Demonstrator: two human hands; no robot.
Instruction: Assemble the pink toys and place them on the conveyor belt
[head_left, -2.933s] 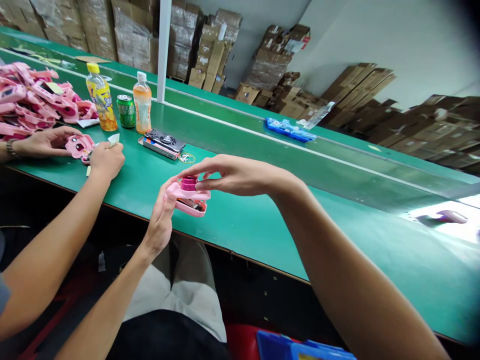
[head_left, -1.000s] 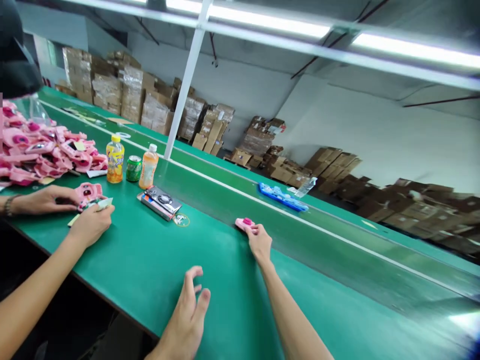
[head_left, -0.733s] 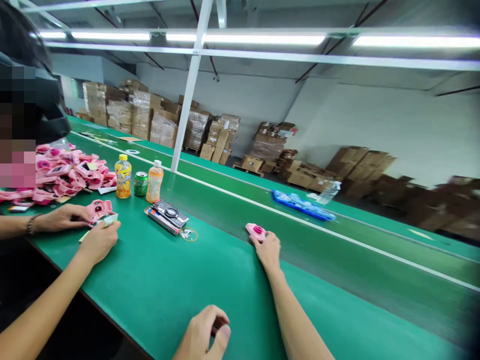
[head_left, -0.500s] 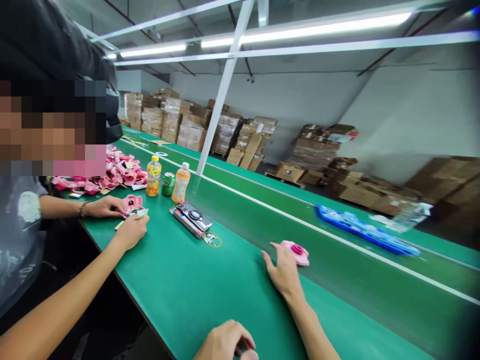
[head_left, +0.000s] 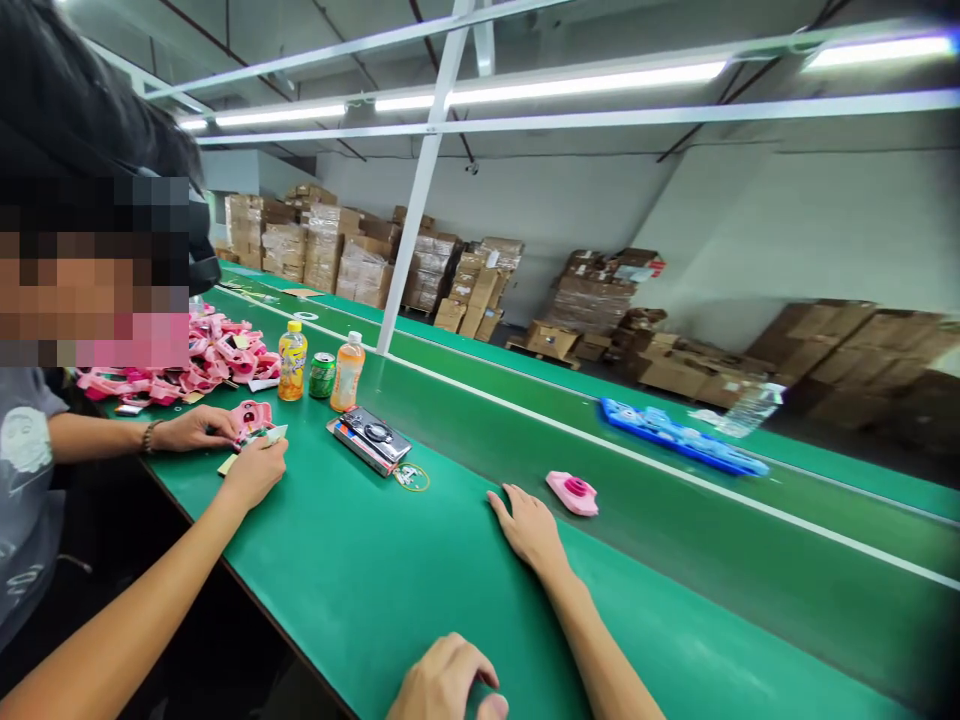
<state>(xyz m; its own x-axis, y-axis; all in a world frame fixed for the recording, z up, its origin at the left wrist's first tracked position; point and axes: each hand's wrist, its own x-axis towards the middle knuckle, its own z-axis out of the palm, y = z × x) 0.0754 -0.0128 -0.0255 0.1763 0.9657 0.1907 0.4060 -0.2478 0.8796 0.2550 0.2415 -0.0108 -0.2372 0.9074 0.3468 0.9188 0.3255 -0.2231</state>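
My right hand (head_left: 529, 522) lies palm down on the green tabletop beside the belt, fingers stretched out and holding nothing. Just past it, apart from the fingers, a pink plastic piece (head_left: 572, 493) with a round magenta centre rests on the green belt (head_left: 675, 530). At the bottom edge is my left hand (head_left: 446, 680), loosely curled, with a gap between thumb and forefinger; no held thing shows, and part of the hand is cut off. To the left, a co-worker's two hands (head_left: 255, 470) work on a pink piece with a face (head_left: 250, 418).
A pile of pink pieces (head_left: 202, 360) lies by the co-worker. Near it stand a yellow-capped bottle (head_left: 292, 362), a green can (head_left: 322, 376) and an orange drink bottle (head_left: 347, 373). A camera-like box (head_left: 371, 438) lies mid-table. Across the belt are a blue tray (head_left: 675, 437) and a clear bottle (head_left: 752, 410).
My right hand has drawn back from the pink piece, which it was beside or touching, and flattened on the table. The view has shifted slightly; my left hand stays low at the edge.
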